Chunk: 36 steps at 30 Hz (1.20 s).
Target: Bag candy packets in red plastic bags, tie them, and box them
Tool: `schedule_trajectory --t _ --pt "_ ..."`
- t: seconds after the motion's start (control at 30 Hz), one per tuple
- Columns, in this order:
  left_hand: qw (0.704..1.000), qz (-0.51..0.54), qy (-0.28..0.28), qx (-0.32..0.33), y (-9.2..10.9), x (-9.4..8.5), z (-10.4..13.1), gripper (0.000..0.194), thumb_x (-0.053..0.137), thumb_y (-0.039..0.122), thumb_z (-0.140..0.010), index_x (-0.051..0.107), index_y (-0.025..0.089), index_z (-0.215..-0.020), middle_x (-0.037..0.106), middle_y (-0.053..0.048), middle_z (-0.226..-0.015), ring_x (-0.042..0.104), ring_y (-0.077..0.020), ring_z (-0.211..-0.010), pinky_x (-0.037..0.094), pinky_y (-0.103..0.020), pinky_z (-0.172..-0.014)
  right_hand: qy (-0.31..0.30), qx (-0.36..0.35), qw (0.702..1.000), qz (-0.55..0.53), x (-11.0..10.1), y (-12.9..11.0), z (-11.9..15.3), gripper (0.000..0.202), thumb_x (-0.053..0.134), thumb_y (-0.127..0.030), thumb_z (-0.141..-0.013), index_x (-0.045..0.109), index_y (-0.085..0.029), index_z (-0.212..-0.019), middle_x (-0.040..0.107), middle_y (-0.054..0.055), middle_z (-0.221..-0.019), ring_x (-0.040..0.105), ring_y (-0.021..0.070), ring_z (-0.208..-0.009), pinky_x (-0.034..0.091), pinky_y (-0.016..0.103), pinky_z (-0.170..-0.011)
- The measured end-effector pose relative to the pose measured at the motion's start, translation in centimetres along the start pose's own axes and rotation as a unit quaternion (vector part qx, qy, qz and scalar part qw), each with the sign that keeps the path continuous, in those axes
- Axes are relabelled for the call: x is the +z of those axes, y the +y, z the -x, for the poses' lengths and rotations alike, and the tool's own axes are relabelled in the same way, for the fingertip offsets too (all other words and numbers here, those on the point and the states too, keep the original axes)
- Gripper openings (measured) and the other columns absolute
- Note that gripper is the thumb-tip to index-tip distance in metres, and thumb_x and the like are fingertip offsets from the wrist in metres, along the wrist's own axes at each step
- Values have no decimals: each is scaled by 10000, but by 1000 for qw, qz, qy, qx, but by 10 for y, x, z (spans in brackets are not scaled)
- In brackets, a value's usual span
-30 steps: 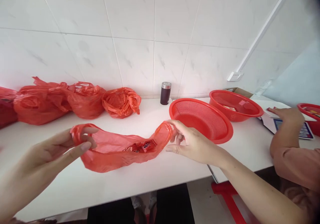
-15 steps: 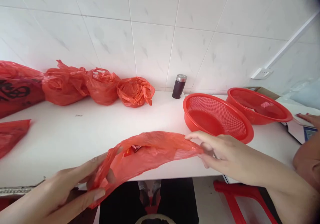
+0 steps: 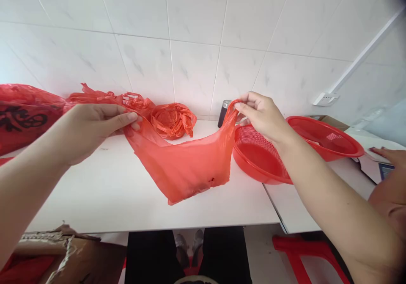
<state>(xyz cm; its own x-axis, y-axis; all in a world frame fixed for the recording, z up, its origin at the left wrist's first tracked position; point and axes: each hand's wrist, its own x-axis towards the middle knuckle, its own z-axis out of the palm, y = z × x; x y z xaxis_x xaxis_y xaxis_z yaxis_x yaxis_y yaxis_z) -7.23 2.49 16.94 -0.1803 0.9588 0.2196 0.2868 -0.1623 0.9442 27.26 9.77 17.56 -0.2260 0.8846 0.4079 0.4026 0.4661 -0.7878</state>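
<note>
A thin red plastic bag point(image 3: 193, 165) hangs stretched between my hands above the white table point(image 3: 104, 191). My left hand point(image 3: 104, 121) pinches its upper left corner. At the upper right corner my right hand point(image 3: 258, 112) grips the gathered plastic. The bag's lower part sags with something small inside, which I cannot make out through the film; a small dark mark shows near its bottom. Behind it, close to the wall, sits a bunched red bag point(image 3: 173, 121). A red mesh basket point(image 3: 253, 159) stands just under my right forearm.
More red bags point(image 3: 30, 119) line the wall on the left. A dark flask point(image 3: 223, 110) stands by the wall, partly hidden. Another red basket point(image 3: 330, 138) is further right, near another person's arm point(image 3: 390, 178). A cardboard box point(image 3: 85, 254) is below the table's front edge, and a red stool point(image 3: 298, 254) lower right.
Both hands have risen and moved away from me, lifting the bag by its corners. Its mouth was spread wide toward me before; now the bag hangs down between the hands.
</note>
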Motion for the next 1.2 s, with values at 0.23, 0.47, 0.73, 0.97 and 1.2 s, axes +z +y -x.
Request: schedule_trajectory --t 0.23,0.47,0.73,0.97,1.2 --pt "989 119 -81 30 -6 21 -8 203 651 316 -829 669 134 -740 683 -74 -891 613 -162 -826 503 -262 -723 -62 13 998 8 -4 -6 3 115 608 -283 -826 625 -171 -850 660 30 -771 605 124 -686 490 249 -634" --pt "959 91 -264 56 6 61 -5 376 615 340 -864 485 351 -1216 629 14 -867 601 -149 -797 497 -292 -727 -152 -52 986 -34 19 -34 3 125 594 -287 -821 594 -171 -775 632 15 -798 566 117 -717 447 236 -607" --pt "960 -87 -266 -13 13 103 -4 293 581 475 -828 613 193 -903 535 -6 -699 484 -128 -595 398 -245 -508 -147 -190 966 -92 78 -44 -7 166 582 -326 -869 641 -179 -920 615 16 -937 569 126 -860 473 278 -754" --pt "966 10 -237 -104 -11 96 -5 394 526 550 -852 493 185 -709 517 21 -575 490 -113 -509 396 -234 -489 -167 -90 972 -137 71 1 10 100 564 -266 -888 582 -169 -904 616 10 -835 600 118 -765 516 297 -742" --pt "923 -10 -384 -23 -11 84 3 272 587 420 -853 673 166 -808 643 -25 -743 566 -125 -627 489 -267 -633 -183 -106 939 -272 70 -10 41 157 585 -355 -898 585 -213 -965 618 10 -893 607 132 -874 486 308 -838"
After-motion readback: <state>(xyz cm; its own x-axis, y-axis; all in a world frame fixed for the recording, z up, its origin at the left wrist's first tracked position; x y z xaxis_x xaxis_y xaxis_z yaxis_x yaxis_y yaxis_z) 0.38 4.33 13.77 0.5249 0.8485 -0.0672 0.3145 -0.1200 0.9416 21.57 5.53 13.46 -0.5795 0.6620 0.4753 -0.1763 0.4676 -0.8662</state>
